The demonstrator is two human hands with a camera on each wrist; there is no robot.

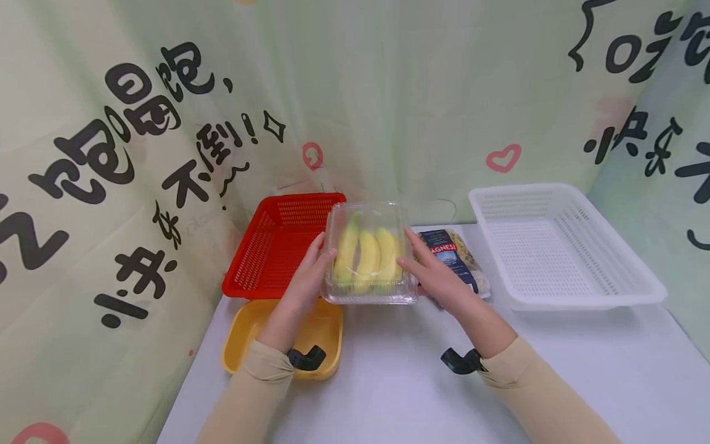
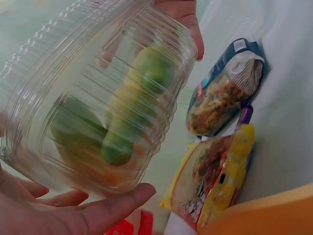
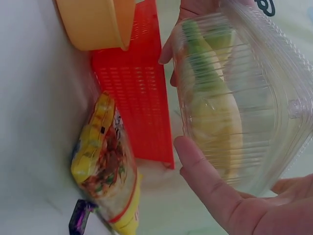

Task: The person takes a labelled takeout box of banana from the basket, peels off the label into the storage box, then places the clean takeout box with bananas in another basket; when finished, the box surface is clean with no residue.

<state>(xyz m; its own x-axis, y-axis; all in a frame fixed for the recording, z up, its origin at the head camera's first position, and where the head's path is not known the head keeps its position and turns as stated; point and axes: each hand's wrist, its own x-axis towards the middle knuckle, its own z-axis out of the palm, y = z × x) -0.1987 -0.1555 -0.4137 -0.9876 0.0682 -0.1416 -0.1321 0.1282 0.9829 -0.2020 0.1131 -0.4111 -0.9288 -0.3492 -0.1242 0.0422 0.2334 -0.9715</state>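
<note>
A clear plastic clamshell box [image 1: 370, 297] with bananas [image 1: 368, 256] inside is held up over the table, its lid closed. My left hand [image 1: 304, 276] grips its left side, and my right hand [image 1: 435, 277] grips the right side. In the left wrist view the green ends of the bananas [image 2: 129, 125] show through the ribbed wall. The box's ribbed side also faces the right wrist view, where a thumb or finger of my right hand [image 3: 244, 210] lies along its lower edge.
A red basket [image 1: 244, 265] stands at back left, with a yellow-orange tub [image 1: 235, 348] before it. A white basket [image 1: 588, 301] is at right. Behind my right hand lies an Agnesi bag [image 1: 457, 259]; wrist views add a yellow food packet [image 2: 208, 178] and a small purple item [image 3: 78, 218].
</note>
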